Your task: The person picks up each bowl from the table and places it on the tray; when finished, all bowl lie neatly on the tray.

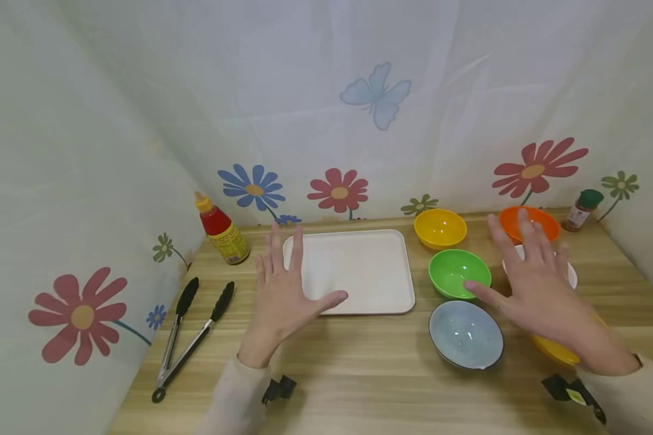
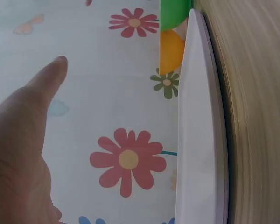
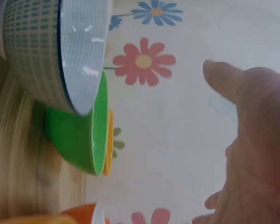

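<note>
My left hand (image 1: 283, 296) is held with fingers spread in front of the left end of a white rectangular tray (image 1: 359, 272), gripping nothing. In the left wrist view its thumb (image 2: 49, 79) points away from the tray's edge. My right hand (image 1: 539, 290), also spread and holding nothing, hovers over the bowls on the right. It partly hides a white bowl (image 1: 572, 277) and a yellow bowl (image 1: 555, 350). Beside it stand a green bowl (image 1: 459, 273) and a blue-grey bowl (image 1: 466, 335); the right wrist view shows a check pattern on the blue-grey bowl's outside.
Farther back are a yellow-orange bowl (image 1: 441, 228), an orange bowl (image 1: 544, 223) and a green-capped spice jar (image 1: 582, 210). On the left, a red sauce bottle (image 1: 223, 232) stands behind black-tipped tongs (image 1: 187, 353) lying spread. A floral curtain (image 1: 326, 121) borders the wooden table (image 1: 359, 374).
</note>
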### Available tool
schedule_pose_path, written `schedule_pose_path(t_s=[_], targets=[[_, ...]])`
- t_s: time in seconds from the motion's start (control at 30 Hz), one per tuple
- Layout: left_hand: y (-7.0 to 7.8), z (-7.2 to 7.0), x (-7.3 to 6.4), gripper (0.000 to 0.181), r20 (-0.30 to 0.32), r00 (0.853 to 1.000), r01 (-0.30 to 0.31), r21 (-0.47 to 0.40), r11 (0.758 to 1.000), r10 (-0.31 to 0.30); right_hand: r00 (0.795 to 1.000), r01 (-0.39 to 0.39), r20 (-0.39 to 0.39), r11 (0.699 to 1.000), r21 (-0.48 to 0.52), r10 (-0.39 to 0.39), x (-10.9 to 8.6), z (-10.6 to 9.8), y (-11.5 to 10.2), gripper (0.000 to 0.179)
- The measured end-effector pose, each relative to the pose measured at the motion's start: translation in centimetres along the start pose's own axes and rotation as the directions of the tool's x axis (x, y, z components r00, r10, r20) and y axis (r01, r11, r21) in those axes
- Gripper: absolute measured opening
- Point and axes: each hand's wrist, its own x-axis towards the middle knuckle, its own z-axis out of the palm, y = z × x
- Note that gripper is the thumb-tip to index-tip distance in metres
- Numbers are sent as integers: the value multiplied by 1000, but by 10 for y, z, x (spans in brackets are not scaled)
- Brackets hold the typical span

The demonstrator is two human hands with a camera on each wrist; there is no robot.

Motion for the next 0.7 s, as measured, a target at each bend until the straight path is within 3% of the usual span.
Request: schedule_pose_path(t_s=[0.1,0.2,0.27,0.37,0.47,0.7], targets=[[-12,-6,1,143,-22,999,25,-141,990,-29,999,-11,-48,991,135,18,-4,-10,14,128],[-24,-11,1,139,-50,997,37,-244,969,-50,989,-58,-119,963,264,92,-13,-18,25,119],[-32,-12,0,135,-65,996,35,-299,954,-57,968,-79,-194,932,355,156,-23,-19,32,109],[-42,-13,1,130,-77,995,28,-367,930,-61,923,-47,-317,880,472,219,-39,-19,42,101],[-51,-9,1,127,-61,996,35,-406,913,-66,898,-15,-368,854,521,241,-52,-17,51,101],[-79,14,-5,124,3,995,93,-465,881,-104,904,29,-378,851,525,202,-65,-11,72,105]])
